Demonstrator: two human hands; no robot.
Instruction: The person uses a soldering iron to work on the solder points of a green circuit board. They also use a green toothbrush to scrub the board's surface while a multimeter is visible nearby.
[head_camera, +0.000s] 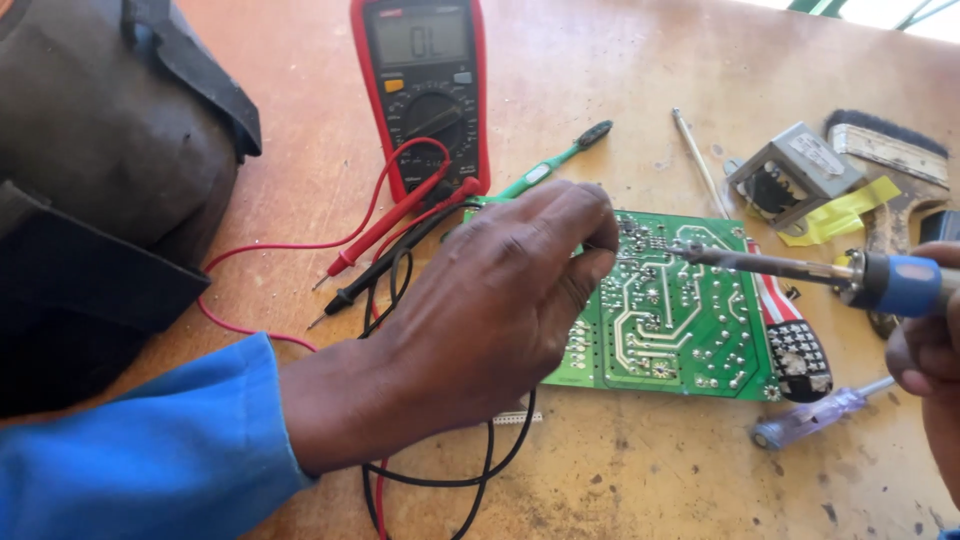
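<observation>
Left hand (480, 310) fingers pinched above green circuit board (670, 320), right hand (925, 355) grasping soldering iron (800, 268), tip on board

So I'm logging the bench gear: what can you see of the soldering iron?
The soldering iron lies nearly level, coming in from the right, held by the right hand. It has a blue grip, a metal collar and a long dark metal shaft. Its tip rests on the green board near the top edge, close to the left hand's fingertips.

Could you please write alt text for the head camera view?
A left hand pinches something thin over a green circuit board while the right hand brings a blue-handled soldering iron to it. A red multimeter with probe leads lies behind on the wooden table.
</observation>
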